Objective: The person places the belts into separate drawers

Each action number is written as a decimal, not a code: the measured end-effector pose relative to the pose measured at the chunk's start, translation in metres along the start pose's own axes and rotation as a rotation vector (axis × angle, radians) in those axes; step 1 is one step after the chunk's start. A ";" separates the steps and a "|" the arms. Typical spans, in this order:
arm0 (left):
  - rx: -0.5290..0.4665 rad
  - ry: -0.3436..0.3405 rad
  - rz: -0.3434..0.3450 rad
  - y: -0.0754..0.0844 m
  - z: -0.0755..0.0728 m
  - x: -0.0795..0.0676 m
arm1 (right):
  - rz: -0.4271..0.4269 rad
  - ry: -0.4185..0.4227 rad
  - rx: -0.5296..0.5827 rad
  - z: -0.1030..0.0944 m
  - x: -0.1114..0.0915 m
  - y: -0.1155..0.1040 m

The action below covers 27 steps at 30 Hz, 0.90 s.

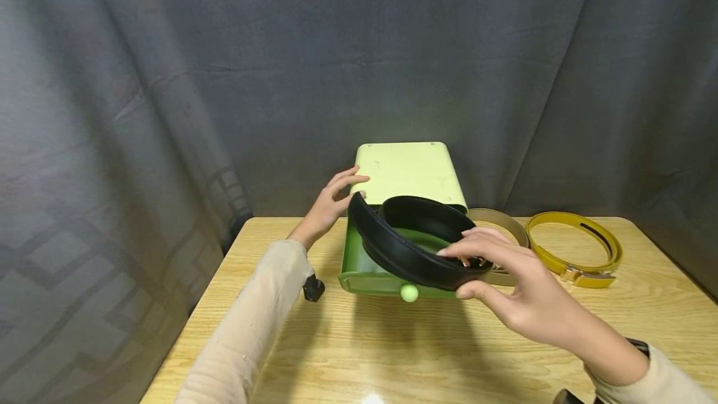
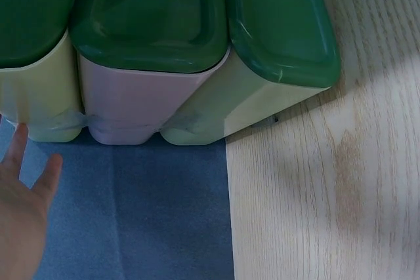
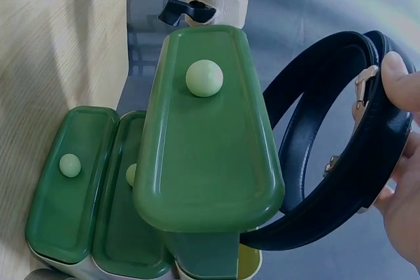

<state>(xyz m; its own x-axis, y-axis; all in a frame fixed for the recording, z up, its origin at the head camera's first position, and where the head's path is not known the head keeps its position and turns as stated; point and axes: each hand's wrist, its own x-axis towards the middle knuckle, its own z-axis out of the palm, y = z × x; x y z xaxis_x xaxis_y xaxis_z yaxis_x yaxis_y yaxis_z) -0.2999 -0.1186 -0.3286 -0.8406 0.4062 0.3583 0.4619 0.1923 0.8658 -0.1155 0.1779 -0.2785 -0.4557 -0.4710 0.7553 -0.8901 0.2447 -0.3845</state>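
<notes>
Apparently stowing the black belt (image 1: 404, 260), pinched in the right hand (image 1: 530, 285) above the pulled-out drawer (image 1: 364, 283) near the table's (image 1: 662, 292) far edge, with left hand (image 1: 330, 199) spread against the box (image 1: 409, 170), next probably needing lowering inside the drawer's edges.

The drawer stack (image 1: 404, 170) stands at the middle of the table's (image 1: 336, 341) far edge, before the curtain (image 1: 392, 48), its top drawer (image 3: 210, 162) drawn out toward the near edge, above the middle drawer (image 3: 128, 214) and bottom drawer (image 3: 56, 201). Over the top drawer is the held belt (image 1: 404, 260), contact between them undetermined, with the right hand (image 1: 527, 288) at its right end. Right of the stack lies a second belt (image 1: 520, 234), and beyond it, toward the far right corner, a third belt (image 1: 615, 253).
</notes>
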 end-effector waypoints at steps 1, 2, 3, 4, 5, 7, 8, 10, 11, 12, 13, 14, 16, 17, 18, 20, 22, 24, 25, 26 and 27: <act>-0.007 -0.003 -0.010 0.000 0.000 0.000 | -0.002 -0.007 0.001 0.000 0.000 0.001; -0.016 -0.007 -0.020 0.000 0.000 0.000 | -0.005 -0.013 0.002 0.000 0.001 0.002; -0.024 -0.010 -0.027 0.000 0.000 0.000 | -0.008 -0.020 0.004 0.000 0.001 0.003; -0.034 -0.014 -0.031 0.000 0.000 0.000 | -0.014 -0.028 0.004 0.000 0.002 0.005; -0.042 -0.017 -0.032 0.000 0.000 0.001 | -0.032 -0.033 0.010 0.000 0.003 0.006; -0.045 -0.019 -0.031 0.000 -0.001 0.001 | -0.040 -0.053 0.021 0.000 0.004 0.009; -0.046 -0.019 -0.031 0.000 -0.001 0.001 | -0.047 -0.062 0.025 0.000 0.005 0.010; -0.040 -0.019 -0.032 0.001 -0.001 0.001 | -0.066 -0.080 0.034 0.000 0.006 0.014; -0.036 -0.019 -0.033 0.001 -0.001 0.001 | -0.055 -0.093 0.037 0.000 0.007 0.015; -0.032 -0.017 -0.033 0.000 -0.001 0.001 | -0.046 -0.106 0.035 0.000 0.007 0.016; -0.028 -0.015 -0.033 0.000 -0.001 0.001 | -0.046 -0.117 0.038 0.000 0.007 0.017; -0.028 -0.014 -0.033 0.000 -0.001 0.000 | -0.037 -0.129 0.038 0.000 0.008 0.018; -0.021 -0.009 -0.026 0.000 -0.001 0.000 | -0.036 -0.147 0.035 0.000 0.009 0.021; -0.018 -0.007 -0.023 0.000 -0.001 0.000 | -0.031 -0.156 0.032 0.000 0.010 0.022; -0.016 -0.006 -0.020 -0.001 -0.001 0.000 | -0.036 -0.162 0.027 0.000 0.010 0.023; -0.008 -0.004 -0.016 -0.001 -0.001 0.000 | -0.035 -0.176 0.021 0.000 0.011 0.025; -0.009 -0.008 -0.019 0.000 -0.001 0.000 | -0.025 -0.191 0.013 -0.001 0.012 0.027; -0.016 -0.015 -0.024 0.006 -0.001 -0.002 | -0.007 -0.210 0.011 -0.001 0.012 0.029; -0.016 -0.018 -0.026 0.010 -0.001 -0.003 | -0.002 -0.218 0.011 -0.001 0.012 0.030; -0.016 -0.021 -0.028 0.014 -0.001 -0.004 | 0.000 -0.224 0.013 -0.001 0.013 0.031; -0.015 -0.026 -0.030 0.019 -0.001 -0.006 | 0.001 -0.229 0.011 -0.001 0.013 0.032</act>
<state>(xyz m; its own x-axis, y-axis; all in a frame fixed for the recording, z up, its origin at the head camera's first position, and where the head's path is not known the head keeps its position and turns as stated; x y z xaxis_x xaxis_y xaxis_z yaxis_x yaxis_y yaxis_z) -0.2866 -0.1180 -0.3143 -0.8464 0.4232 0.3232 0.4321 0.1912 0.8813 -0.1501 0.1806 -0.2803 -0.4441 -0.6511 0.6155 -0.8893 0.2367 -0.3913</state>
